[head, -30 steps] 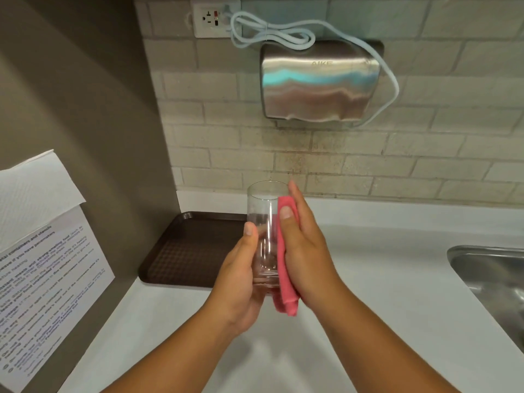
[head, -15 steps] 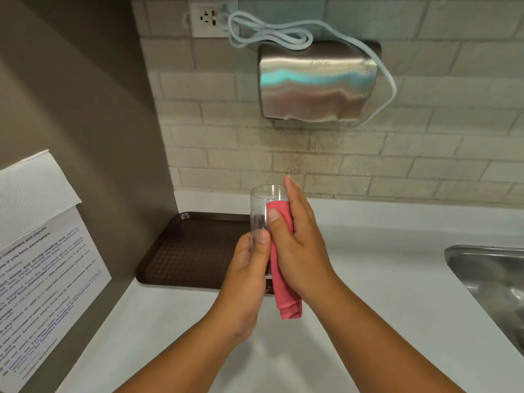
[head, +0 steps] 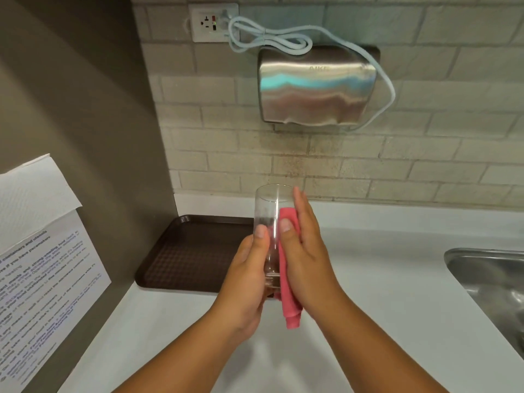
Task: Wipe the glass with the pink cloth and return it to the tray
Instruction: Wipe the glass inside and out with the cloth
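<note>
Glass, clear and upright, held up above the counter, mouth at 12 o'clock, base at 6. Gripped low on its side by the left hand, thumb up the near wall, other fingers hidden behind. Pressed along its 3 o'clock side by the cloth, pink, folded, its loose end hanging below the base toward 6 o'clock. Backed by the right hand, fingers flat and straight toward 12 o'clock, thumb on the cloth's upper edge, clamping cloth against glass. Fingertips reaching nearly to the rim.

Behind and to 9 o'clock of the glass, tray, brown, textured, flat on the counter against the wall corner, nothing visible on its exposed part; its right end hidden by the hands. Glass clear of the tray, not resting on it.

Farther at 3 o'clock, sink, steel, only its corner showing. At 12 o'clock on the tiled wall, dryer, brushed metal, with a pale cord looped above it and running to the socket at 11 o'clock. At 9 o'clock, printed notice on the dark side panel, with a white paper towel overlapping its top.
</note>
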The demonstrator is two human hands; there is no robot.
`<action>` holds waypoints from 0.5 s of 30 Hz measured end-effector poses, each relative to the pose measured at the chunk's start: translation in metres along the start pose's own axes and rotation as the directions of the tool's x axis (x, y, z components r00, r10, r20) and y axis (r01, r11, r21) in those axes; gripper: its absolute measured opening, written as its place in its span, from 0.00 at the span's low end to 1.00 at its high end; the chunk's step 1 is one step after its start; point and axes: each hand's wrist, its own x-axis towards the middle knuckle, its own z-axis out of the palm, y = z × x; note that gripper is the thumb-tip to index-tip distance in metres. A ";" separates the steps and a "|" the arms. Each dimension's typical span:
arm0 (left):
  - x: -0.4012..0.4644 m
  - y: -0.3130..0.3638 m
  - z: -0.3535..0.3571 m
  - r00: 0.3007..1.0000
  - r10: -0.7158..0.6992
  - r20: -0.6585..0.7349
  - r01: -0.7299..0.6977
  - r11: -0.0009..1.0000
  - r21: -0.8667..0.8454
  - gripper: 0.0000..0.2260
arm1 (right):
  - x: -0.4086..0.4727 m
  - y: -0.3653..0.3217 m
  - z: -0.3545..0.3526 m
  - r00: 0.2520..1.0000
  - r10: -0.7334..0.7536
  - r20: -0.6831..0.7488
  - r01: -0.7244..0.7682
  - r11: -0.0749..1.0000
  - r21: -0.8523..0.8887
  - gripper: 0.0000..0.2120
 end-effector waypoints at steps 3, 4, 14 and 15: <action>0.000 -0.001 0.002 1.000 0.007 -0.004 -0.007 0.999 0.051 0.27 | -0.003 -0.004 0.005 0.998 -0.047 0.036 0.054 0.973 -0.223 0.29; -0.001 -0.001 0.003 1.000 0.002 0.002 -0.002 0.998 0.059 0.27 | -0.003 -0.004 0.006 0.998 -0.046 0.045 0.056 0.965 -0.258 0.29; -0.007 -0.003 0.000 0.992 -0.078 0.100 0.092 0.987 -0.135 0.32 | 0.038 -0.012 -0.021 0.990 0.140 -0.037 -0.122 0.942 0.312 0.15; -0.006 -0.002 0.000 0.989 -0.091 0.117 0.109 0.980 -0.165 0.31 | 0.037 -0.011 -0.021 0.990 0.140 -0.031 -0.122 0.931 0.343 0.16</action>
